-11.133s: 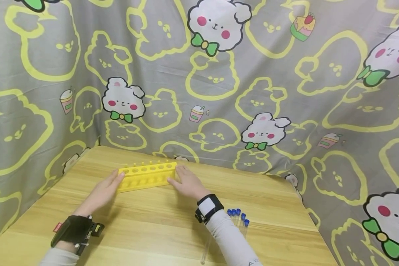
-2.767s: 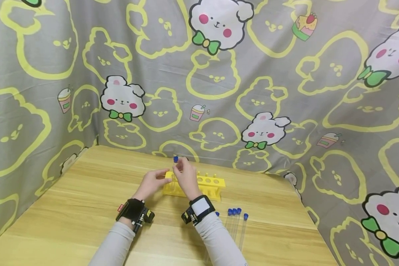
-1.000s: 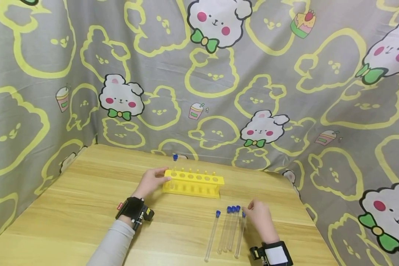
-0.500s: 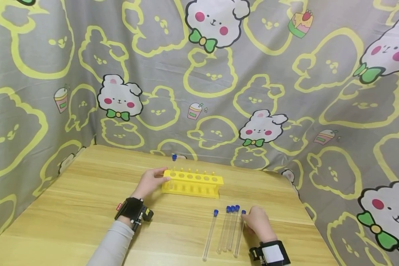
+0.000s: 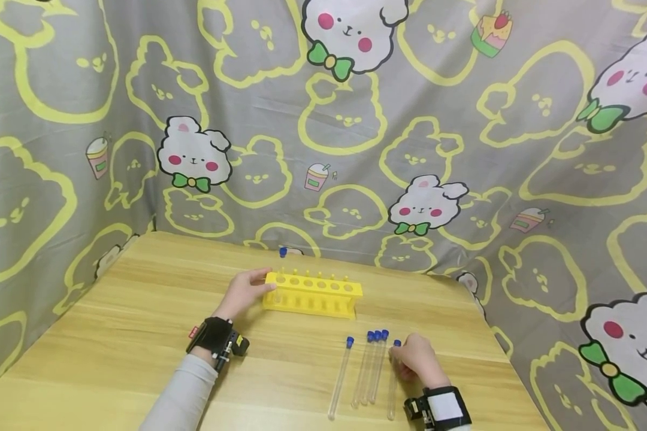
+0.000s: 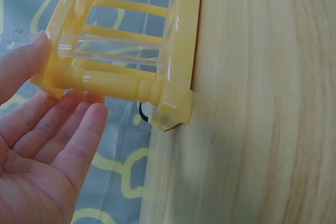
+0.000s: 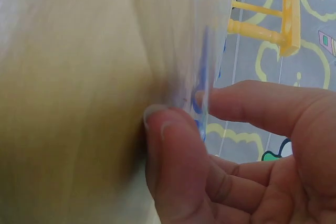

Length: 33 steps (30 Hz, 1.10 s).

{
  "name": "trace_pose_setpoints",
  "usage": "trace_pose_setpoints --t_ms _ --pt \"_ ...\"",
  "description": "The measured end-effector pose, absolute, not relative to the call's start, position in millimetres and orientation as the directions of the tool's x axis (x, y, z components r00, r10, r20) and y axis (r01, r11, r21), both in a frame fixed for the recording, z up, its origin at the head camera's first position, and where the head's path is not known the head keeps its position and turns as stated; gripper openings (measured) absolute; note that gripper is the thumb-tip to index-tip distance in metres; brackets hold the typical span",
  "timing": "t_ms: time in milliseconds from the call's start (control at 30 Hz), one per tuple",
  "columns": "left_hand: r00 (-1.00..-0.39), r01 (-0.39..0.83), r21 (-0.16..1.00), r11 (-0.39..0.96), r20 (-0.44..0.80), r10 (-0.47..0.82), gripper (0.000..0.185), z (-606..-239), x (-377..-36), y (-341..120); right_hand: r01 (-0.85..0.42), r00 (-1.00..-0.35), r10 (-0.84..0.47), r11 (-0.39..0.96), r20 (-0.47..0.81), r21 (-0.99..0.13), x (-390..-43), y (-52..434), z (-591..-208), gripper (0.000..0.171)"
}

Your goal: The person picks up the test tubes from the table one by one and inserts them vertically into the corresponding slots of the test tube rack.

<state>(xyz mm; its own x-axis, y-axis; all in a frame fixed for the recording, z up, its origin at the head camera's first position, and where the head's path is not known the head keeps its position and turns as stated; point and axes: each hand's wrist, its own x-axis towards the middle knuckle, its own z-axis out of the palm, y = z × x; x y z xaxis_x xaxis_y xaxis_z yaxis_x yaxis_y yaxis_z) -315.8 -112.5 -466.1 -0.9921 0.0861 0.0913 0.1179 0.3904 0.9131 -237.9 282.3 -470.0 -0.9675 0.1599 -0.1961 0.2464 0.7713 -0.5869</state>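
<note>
A yellow test tube rack [image 5: 315, 289] stands on the table with a row of round holes. One clear test tube with a blue cap [image 5: 283, 252] is upright in its leftmost hole. My left hand [image 5: 244, 293] holds the rack's left end, thumb at the front and fingers behind, as the left wrist view also shows on the rack [image 6: 121, 83]. To the right, my right hand [image 5: 417, 358] pinches the upper part of another capped test tube [image 5: 392, 395] between thumb and index finger. In the right wrist view that tube is blurred.
Left of my right hand, three capped test tubes lie close together, one of them a tube [image 5: 377, 374]. A separate test tube [image 5: 340, 380] lies farther left. A patterned grey curtain [image 5: 269, 197] surrounds the wooden table [image 5: 113, 335] at the back and sides.
After the first tube went into the rack, my right hand moved to the rightmost tube and took hold of it. That tube's lower end has shifted slightly right. My left hand stays on the rack.
</note>
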Motion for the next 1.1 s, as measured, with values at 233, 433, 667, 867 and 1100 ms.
trace_pose_setpoints --t_ms 233,433,667,867,1100 --pt "-0.992 0.123 0.907 0.402 0.1 0.078 0.055 -464 -316 -113 0.252 -0.966 0.153 0.743 -0.209 -0.62 -238 284 -466 0.019" --pt "-0.992 0.117 0.91 0.398 0.093 0.08 0.056 -464 -315 -113 0.241 -0.969 0.147 0.735 -0.198 -0.633 -237 288 -460 0.016" --pt "-0.992 0.122 0.912 0.392 0.096 0.086 0.058 -464 -318 -112 0.181 -0.983 0.126 0.742 -0.131 -0.646 -239 294 -436 0.019" --pt "-0.99 0.131 0.916 0.379 0.103 0.093 0.058 -465 -319 -112 0.113 -0.994 0.087 0.726 -0.072 -0.679 -246 284 -401 0.021" --pt "-0.991 0.129 0.913 0.386 0.102 0.09 0.056 -466 -317 -113 0.005 -0.998 0.043 0.694 0.035 -0.72 -257 255 -364 0.021"
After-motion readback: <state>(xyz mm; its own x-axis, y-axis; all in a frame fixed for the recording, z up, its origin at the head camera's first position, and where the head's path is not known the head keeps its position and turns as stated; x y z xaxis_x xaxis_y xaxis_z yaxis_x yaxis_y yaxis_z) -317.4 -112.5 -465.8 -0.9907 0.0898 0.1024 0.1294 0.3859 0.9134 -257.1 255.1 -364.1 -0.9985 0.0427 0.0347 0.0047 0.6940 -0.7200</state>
